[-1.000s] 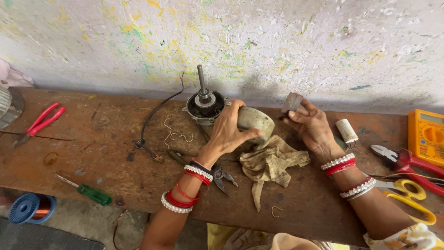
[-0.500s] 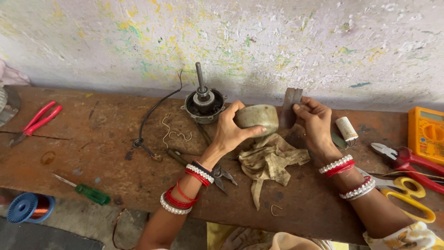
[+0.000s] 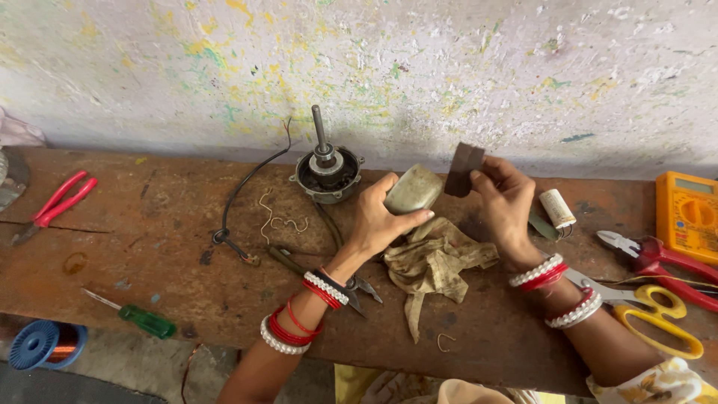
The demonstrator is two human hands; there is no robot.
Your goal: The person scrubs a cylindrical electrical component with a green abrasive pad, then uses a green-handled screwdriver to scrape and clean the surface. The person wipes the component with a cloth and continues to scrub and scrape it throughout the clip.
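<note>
My left hand [image 3: 378, 221] grips a rounded grey-green metal cover [image 3: 413, 189] just above a dirty rag [image 3: 434, 262] on the wooden bench [image 3: 149, 247]. My right hand [image 3: 505, 202] pinches a small dark rectangular piece [image 3: 464, 169] held upright beside the cover. A small motor with an upright shaft [image 3: 327, 168] and a black cable [image 3: 247, 191] stands just left of my left hand.
Red pliers [image 3: 56, 206] and a green screwdriver [image 3: 138, 318] lie at the left, a blue spool of copper wire [image 3: 45, 344] below the bench. At the right are a white capacitor [image 3: 557, 208], red cutters [image 3: 658, 258], yellow scissors [image 3: 658, 314] and a yellow multimeter [image 3: 688, 213].
My right hand has raised the dark piece off the bench and brought it next to the cover. My left hand has lifted the cover slightly.
</note>
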